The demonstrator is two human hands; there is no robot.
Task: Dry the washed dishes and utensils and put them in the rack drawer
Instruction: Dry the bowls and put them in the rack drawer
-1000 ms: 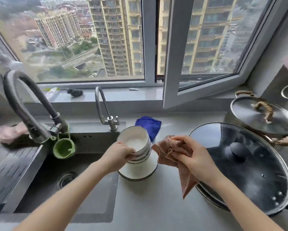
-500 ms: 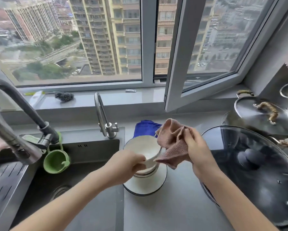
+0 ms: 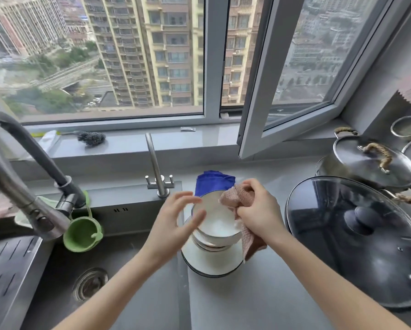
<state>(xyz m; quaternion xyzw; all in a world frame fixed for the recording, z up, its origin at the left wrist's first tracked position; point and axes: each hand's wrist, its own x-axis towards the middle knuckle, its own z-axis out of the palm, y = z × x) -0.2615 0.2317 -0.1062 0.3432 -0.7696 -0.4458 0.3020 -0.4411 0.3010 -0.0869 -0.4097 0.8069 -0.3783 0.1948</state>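
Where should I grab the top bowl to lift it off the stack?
Best take the top bowl by its left rim, thumb inside, fingers outside, coming from the sink side. It nests in the stack, so only the rim is free, and the right hand holds the cloth at its right side.

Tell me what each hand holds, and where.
Right hand grips the pink cloth by its bunched upper part; left hand holds nothing, fingers spread by the top bowl.
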